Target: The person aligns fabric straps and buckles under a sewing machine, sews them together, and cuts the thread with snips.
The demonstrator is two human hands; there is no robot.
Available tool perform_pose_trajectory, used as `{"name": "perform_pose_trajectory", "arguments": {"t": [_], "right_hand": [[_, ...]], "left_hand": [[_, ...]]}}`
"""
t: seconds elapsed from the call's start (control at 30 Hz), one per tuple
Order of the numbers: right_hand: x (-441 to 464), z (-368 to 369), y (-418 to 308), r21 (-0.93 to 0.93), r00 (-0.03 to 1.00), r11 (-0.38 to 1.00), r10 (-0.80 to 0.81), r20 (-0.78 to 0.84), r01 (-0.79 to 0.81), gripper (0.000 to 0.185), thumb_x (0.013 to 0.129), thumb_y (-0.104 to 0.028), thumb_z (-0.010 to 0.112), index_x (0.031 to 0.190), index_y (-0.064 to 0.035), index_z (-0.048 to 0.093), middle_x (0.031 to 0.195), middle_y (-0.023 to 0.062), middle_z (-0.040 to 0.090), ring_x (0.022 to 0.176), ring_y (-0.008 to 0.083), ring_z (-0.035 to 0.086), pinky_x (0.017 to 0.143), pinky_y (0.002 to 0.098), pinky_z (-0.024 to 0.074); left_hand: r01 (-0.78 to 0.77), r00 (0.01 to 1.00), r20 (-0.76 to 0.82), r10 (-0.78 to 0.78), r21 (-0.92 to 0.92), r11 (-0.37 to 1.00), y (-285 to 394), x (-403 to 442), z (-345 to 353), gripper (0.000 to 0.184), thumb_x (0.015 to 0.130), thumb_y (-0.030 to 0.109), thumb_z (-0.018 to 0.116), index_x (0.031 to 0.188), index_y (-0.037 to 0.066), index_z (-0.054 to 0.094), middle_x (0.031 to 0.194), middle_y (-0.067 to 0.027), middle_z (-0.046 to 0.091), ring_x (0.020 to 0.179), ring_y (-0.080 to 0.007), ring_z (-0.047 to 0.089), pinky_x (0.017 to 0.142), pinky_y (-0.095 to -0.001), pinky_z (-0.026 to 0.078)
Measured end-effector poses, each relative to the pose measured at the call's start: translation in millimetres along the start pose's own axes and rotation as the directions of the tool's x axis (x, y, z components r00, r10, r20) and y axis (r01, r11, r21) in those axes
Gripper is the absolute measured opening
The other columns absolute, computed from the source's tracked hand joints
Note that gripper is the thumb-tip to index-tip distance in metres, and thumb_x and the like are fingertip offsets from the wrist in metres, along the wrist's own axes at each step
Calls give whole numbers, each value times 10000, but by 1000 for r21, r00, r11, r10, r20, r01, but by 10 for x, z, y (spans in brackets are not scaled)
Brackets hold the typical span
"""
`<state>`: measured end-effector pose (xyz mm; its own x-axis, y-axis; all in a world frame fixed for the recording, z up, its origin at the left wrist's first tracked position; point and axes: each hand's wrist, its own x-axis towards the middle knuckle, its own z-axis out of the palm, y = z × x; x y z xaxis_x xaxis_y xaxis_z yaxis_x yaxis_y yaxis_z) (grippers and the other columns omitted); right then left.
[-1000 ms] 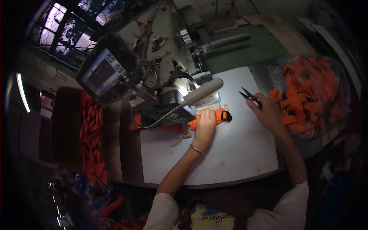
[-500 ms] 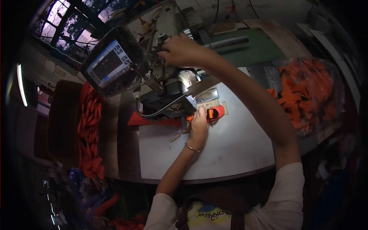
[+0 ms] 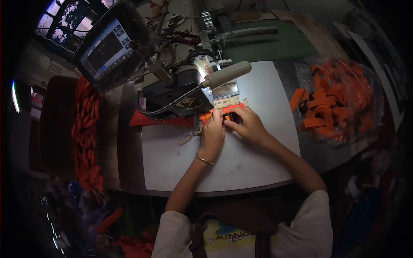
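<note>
Pinching a bright orange webbing strap (image 3: 205, 116) beside the black sewing-machine head (image 3: 178, 99), the left hand (image 3: 212, 133) steadies it; the right hand (image 3: 251, 127) grips its black buckle (image 3: 232, 116). Positioning looks unfinished (any stitches are hidden); more orange straps (image 3: 322, 102) lie bagged.

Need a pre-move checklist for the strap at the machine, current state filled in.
- Both hands at the piece: ok; left hand on the orange strap, right hand at the black buckle.
- Snips out of hand: ok, lying on the machine.
- Screen lit: ok.
- White board free of scraps: not ok, small offcut on it.
- Bagged straps off the board: ok, to its right.
- Strap aligned under needle: cannot tell.
</note>
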<state>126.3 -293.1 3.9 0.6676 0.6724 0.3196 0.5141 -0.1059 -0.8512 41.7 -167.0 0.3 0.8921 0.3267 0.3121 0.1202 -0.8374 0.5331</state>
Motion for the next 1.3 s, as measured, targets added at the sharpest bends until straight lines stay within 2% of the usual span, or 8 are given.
{"name": "perform_pose_trajectory", "arguments": {"t": [0.07, 0.2, 0.4, 0.53, 0.73, 0.87, 1.07, 1.3], "right_hand": [[16, 61, 57, -14, 997, 998, -58, -50, 57, 171, 816, -127, 604, 910, 17, 594, 725, 55, 578, 588, 104, 469, 532, 219, 380], [16, -31, 245, 211, 956, 940, 287, -56, -269, 220, 788, -198, 629, 859, 8, 597, 661, 72, 586, 534, 164, 472, 505, 272, 386], [42, -8, 244, 106, 943, 942, 327, -63, -320, 181, 790, -171, 615, 849, -2, 586, 657, 66, 580, 529, 151, 459, 498, 260, 372], [36, -44, 273, 223, 946, 922, 323, 0, -315, 174, 785, -165, 615, 850, -8, 577, 660, 61, 577, 530, 137, 453, 497, 258, 368], [33, -137, 173, 210, 943, 919, 328, 61, -334, 129, 810, -87, 591, 891, 11, 568, 708, 56, 560, 604, 89, 482, 543, 213, 388], [33, -167, 195, 123, 957, 952, 288, -44, -281, 175, 777, -163, 612, 857, -12, 576, 657, 59, 574, 531, 147, 456, 505, 269, 375], [61, -135, 77, -151, 956, 950, 252, -152, -274, 167, 775, -169, 613, 859, -33, 565, 706, 71, 593, 540, 186, 492, 516, 297, 395], [50, -50, 191, -222, 965, 953, 158, -208, -204, 196, 780, -174, 615, 918, -46, 558, 767, 77, 606, 593, 215, 542, 550, 314, 419]], "left_hand": [[26, 1000, 10, -26, -5, 1000, -18, -2, -21, 141, 832, -25, 462, 962, 27, 445, 836, -109, 607, 701, -279, 598, 617, -377, 451], [-40, 997, -67, 30, -150, 988, -58, -32, -10, 153, 827, -31, 465, 965, 30, 444, 864, -105, 610, 735, -263, 604, 633, -366, 452], [-61, 995, -92, 39, -251, 966, -92, -143, -53, 120, 840, -19, 458, 947, 34, 445, 872, -101, 605, 737, -261, 597, 650, -368, 449], [162, 987, 45, -156, -324, 932, -85, -205, -99, 60, 866, 38, 459, 926, 39, 453, 851, -99, 597, 724, -258, 584, 661, -369, 445], [86, 994, -50, -97, -184, 979, 86, 27, -26, 65, 882, 99, 467, 915, 43, 459, 824, -101, 583, 668, -276, 576, 621, -385, 447], [31, 999, -9, -31, 9, 999, 21, 146, 86, 87, 876, 126, 486, 918, 52, 468, 808, -108, 567, 628, -300, 574, 578, -399, 447], [-2, 1000, -4, 2, -44, 999, 68, 229, 124, 67, 871, 120, 492, 893, 58, 478, 803, -114, 557, 604, -325, 567, 547, -417, 439], [-32, 998, -66, 24, -111, 993, 23, 251, 197, 32, 835, 41, 505, 861, 22, 505, 739, -60, 520, 573, -200, 483, 534, -305, 396]]}}
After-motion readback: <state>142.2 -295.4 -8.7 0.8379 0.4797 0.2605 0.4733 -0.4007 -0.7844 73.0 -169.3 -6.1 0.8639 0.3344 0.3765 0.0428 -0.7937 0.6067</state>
